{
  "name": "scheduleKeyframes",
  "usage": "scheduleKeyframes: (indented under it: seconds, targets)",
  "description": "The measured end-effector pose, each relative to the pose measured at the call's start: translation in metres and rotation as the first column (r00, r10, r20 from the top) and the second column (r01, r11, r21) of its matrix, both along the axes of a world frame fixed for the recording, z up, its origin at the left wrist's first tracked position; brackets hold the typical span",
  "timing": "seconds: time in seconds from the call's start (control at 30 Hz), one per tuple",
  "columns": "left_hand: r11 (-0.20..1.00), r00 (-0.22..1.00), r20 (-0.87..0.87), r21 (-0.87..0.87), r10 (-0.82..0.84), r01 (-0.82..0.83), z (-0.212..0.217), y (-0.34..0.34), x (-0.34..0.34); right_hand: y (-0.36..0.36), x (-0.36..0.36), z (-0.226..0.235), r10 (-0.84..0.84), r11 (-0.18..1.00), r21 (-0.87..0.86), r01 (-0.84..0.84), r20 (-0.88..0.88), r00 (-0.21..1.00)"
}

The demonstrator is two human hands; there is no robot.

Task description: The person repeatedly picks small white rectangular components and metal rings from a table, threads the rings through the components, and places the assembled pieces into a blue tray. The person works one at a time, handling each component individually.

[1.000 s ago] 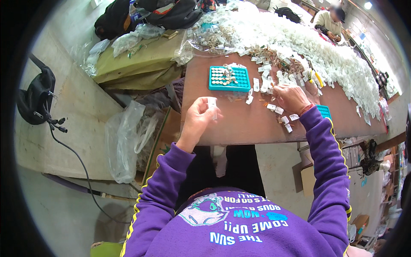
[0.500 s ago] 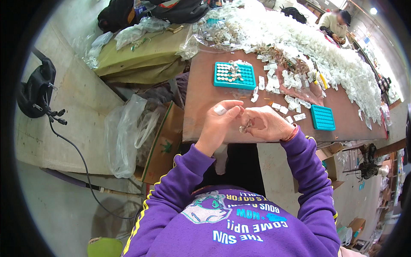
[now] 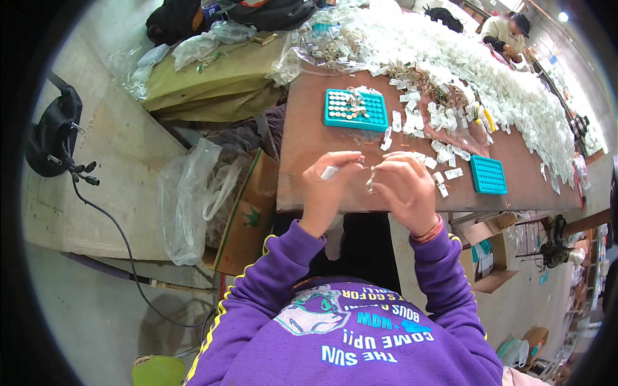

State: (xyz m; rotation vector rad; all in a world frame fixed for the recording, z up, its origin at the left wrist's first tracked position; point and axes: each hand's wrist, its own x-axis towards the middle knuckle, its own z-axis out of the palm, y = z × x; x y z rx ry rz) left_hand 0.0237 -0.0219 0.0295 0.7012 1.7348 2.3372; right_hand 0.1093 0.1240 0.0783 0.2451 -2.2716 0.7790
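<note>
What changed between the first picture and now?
The right hand left the loose white pieces, moving left and toward the body; it now pinches a small shiny piece. The left hand came slightly right, its white tag now lower among the fingers. The right-hand teal tray is uncovered. The disc-filled teal tray stayed on the table.

The right fingers (image 3: 397, 165) hold a small shiny piece (image 3: 370, 183).

held pc (image 3: 370, 181) too sm. to ID, sweatshirt (image 3: 386, 350) cut off btm
</note>
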Motion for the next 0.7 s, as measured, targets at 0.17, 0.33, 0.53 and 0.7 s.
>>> scheduleKeyframes:
  seconds: [0.17, 0.33, 0.53, 0.7]
  targets:
    - [0.994, 0.994, -0.028, -0.022, 0.102, -0.103, -0.004, 0.012, 0.018, -0.022, -0.01, -0.024, -0.115, 0.993, 0.027, 0.118, -0.09, 0.989]
    - [0.923, 0.837, 0.465, 0.369, -0.288, 0.112, -0.004, 0.005, 0.01, -0.021, -0.012, -0.031, -0.085, 0.894, -0.432, 0.115, 0.089, 0.992]
    - [0.833, 0.7, 0.488, 0.471, -0.521, 0.291, -0.004, -0.01, 0.005, -0.009, -0.004, -0.027, 0.403, 0.238, -0.967, 0.089, 0.182, 0.897]
    - [0.942, 0.92, 0.203, 0.033, -0.334, 0.335, -0.002, -0.021, 0.003, -0.008, -0.001, -0.029, 0.57, 0.151, -0.982, 0.111, 0.178, 0.802]
